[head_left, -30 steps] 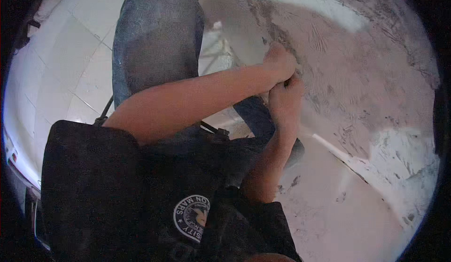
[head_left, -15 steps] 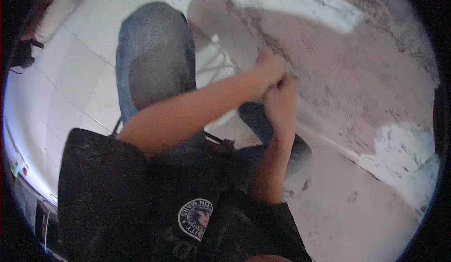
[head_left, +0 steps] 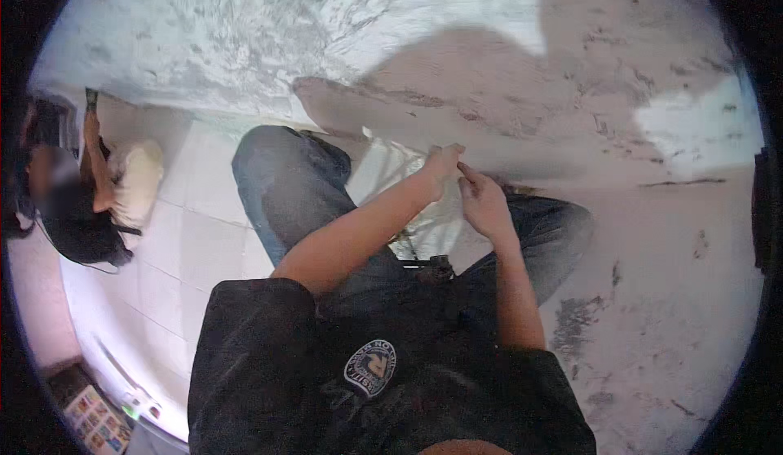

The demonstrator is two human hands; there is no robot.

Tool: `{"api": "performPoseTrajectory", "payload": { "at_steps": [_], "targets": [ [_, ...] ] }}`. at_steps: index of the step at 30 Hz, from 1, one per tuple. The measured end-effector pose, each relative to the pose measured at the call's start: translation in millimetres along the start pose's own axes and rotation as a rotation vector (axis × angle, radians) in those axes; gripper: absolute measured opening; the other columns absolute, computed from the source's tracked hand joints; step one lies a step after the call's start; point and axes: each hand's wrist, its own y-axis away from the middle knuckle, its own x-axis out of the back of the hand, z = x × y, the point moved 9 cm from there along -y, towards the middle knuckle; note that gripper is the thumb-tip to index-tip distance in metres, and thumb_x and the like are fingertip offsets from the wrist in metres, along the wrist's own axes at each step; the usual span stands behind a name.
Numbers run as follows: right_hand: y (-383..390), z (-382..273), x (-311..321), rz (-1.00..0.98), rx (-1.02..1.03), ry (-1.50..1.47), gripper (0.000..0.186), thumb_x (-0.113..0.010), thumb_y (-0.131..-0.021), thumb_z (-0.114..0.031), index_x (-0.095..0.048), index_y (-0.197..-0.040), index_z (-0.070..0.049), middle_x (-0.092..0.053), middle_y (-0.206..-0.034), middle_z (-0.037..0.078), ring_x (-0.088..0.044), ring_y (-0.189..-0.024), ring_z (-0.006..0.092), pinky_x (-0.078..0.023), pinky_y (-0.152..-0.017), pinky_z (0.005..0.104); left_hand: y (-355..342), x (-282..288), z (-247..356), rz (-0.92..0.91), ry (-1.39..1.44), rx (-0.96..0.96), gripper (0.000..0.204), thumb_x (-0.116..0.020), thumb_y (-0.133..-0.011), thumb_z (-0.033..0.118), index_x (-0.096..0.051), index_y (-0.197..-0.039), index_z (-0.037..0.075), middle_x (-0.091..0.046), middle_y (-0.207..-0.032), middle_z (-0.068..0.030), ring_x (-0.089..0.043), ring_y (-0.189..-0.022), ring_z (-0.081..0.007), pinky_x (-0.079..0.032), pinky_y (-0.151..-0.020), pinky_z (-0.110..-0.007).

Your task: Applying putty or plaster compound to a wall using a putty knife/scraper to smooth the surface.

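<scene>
I've got both hands close together out front: left hand (head_left: 441,164) and right hand (head_left: 481,198) pinched on a thin pale strand (head_left: 391,161) that runs leftward from them, over the blue-jeaned knee (head_left: 285,186).

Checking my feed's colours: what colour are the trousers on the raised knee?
Faded blue denim trousers, clearest in the head view.

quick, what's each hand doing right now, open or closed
left hand: fingers curled shut, pinching something too small to tell
right hand: fingers curled, fingertips meeting the left hand; what it holds cannot be told
</scene>
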Motion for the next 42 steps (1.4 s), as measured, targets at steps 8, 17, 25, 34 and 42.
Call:
{"api": "performPoseTrajectory", "payload": {
  "at_steps": [8, 17, 25, 34, 42],
  "targets": [
    [28, 32, -24, -0.045, -0.101, -0.384, 0.040, -0.053, -0.092, -0.025, -0.058, -0.128, -0.008, -0.065, -0.098, 0.023, -0.064, -0.095, 0.0327, -0.046, -0.087, 0.0376, 44, 38, 35, 0.275, 0.104, -0.304, 0.078, -0.059, -0.076, 0.018, -0.024, -0.144, 0.004, -0.041, -0.134, -0.0150, -0.038, -0.123, -0.0304, -0.027, -0.106, -0.042],
    [14, 54, -19, 0.155, -0.042, -0.495, 0.040, -0.055, -0.092, -0.023, -0.056, -0.130, -0.010, -0.065, -0.100, 0.023, -0.063, -0.096, 0.0339, -0.046, -0.089, 0.0385, 30, 45, 81, 0.226, -0.272, -0.500, 0.070, -0.057, -0.073, 0.002, -0.028, -0.137, 0.005, -0.042, -0.126, -0.0163, -0.044, -0.114, -0.0274, -0.034, -0.100, -0.035],
    [20, 36, 3, 0.306, 0.080, -0.534, 0.040, -0.054, -0.093, -0.019, -0.053, -0.133, -0.013, -0.064, -0.109, 0.023, -0.062, -0.103, 0.0361, -0.047, -0.089, 0.0409, 8, 28, 24, -0.072, 0.115, -0.189, 0.038, -0.046, -0.094, 0.029, -0.051, -0.122, 0.005, -0.057, -0.115, -0.0067, -0.051, -0.111, -0.0213, -0.033, -0.101, -0.039],
    [12, 34, -13, 0.202, 0.035, -0.504, 0.040, -0.056, -0.093, -0.020, -0.053, -0.133, -0.017, -0.065, -0.111, 0.020, -0.064, -0.101, 0.0371, -0.049, -0.088, 0.0422, 29, 52, 62, 0.175, 0.218, -0.289, 0.042, -0.045, -0.094, 0.028, -0.046, -0.127, 0.002, -0.056, -0.117, -0.0104, -0.051, -0.113, -0.0223, -0.039, -0.097, -0.040],
    [9, 27, -11, 0.293, 0.132, -0.458, 0.041, -0.056, -0.092, -0.017, -0.053, -0.133, -0.015, -0.065, -0.107, 0.021, -0.065, -0.096, 0.0368, -0.050, -0.085, 0.0423, -4, 36, 47, -0.321, -0.205, -0.223, 0.029, -0.051, -0.088, 0.020, -0.055, -0.111, 0.003, -0.055, -0.108, -0.0078, -0.051, -0.099, -0.0194, -0.042, -0.091, -0.033]
  ]
}}
